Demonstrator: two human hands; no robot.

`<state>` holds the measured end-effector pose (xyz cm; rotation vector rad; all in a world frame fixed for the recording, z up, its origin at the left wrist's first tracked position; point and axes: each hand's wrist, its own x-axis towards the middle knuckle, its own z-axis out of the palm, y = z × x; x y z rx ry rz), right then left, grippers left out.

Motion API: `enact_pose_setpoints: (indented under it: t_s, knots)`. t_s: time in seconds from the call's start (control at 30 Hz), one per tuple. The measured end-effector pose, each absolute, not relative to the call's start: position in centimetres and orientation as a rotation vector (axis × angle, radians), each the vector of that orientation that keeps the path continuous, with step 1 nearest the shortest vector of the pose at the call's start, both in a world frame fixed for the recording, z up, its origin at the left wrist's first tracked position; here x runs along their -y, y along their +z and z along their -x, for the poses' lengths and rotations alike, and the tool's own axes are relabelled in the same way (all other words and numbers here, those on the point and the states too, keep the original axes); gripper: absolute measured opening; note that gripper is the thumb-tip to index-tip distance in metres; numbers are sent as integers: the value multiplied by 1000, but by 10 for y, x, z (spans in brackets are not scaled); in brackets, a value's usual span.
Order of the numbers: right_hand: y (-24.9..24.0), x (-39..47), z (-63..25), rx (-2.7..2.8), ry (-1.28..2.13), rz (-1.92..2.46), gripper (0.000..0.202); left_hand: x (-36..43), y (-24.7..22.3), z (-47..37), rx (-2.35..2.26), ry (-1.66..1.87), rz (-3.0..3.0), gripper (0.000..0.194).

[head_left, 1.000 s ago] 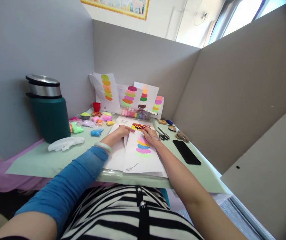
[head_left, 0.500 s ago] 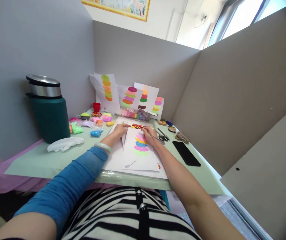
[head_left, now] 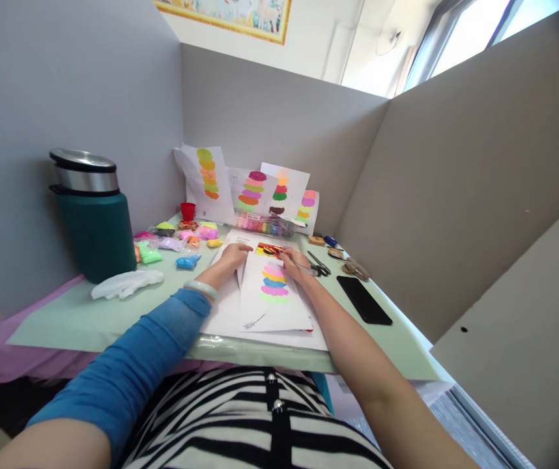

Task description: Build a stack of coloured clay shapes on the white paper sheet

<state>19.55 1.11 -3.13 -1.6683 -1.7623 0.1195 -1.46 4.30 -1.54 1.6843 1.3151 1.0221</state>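
Observation:
A white sheet with stacked colour bands, pink, orange, blue and green, (head_left: 275, 312) lies on larger white papers in front of me. My left hand (head_left: 234, 255) rests at its upper left corner, fingers closed near the edge; what they grip is too small to make out. Closed around a thin pen-like tool (head_left: 307, 268), my right hand (head_left: 293, 262) is at the upper right of the sheet. Between the hands, a red and yellow picture (head_left: 268, 249) shows just beyond the sheet's top edge.
Left are a green bottle (head_left: 94, 225), white tissue (head_left: 127, 284) and bagged clay (head_left: 188, 262). Painted sheets (head_left: 218, 212) lean at the back above a marker case (head_left: 264, 225). Right are scissors (head_left: 322, 264), a black phone (head_left: 364, 300) and a brown item (head_left: 356, 269).
The banded sheet has shifted slightly toward me and left, and more of the red and yellow picture shows. My right hand has moved slightly right.

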Motion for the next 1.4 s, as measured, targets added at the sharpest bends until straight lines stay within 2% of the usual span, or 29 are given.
enact_pose_setpoints:
  t_s: [0.2, 0.4, 0.7, 0.87, 1.07, 1.4]
  knots:
    - [-33, -12, -207, 1926, -140, 1900, 34, -50, -20, 14, -1443, 961, -1863, 41]
    - [-29, -9, -213, 2098, -115, 1927, 50, -53, -23, 12, -1472, 953, -1828, 34]
    - [-33, -16, -210, 2051, -44, 1881, 33, -59, -27, 9, -1402, 956, -1836, 25]
    - [-32, -13, -206, 2024, -55, 1844, 33, -54, -22, 11, -1420, 951, -1882, 49]
    - [-27, -11, -204, 1950, 50, 1910, 31, -49, -19, 12, -1414, 743, -2098, 32]
    - [-31, -15, -204, 1904, 105, 1880, 26, -46, -15, 13, -1505, 732, -2089, 40]
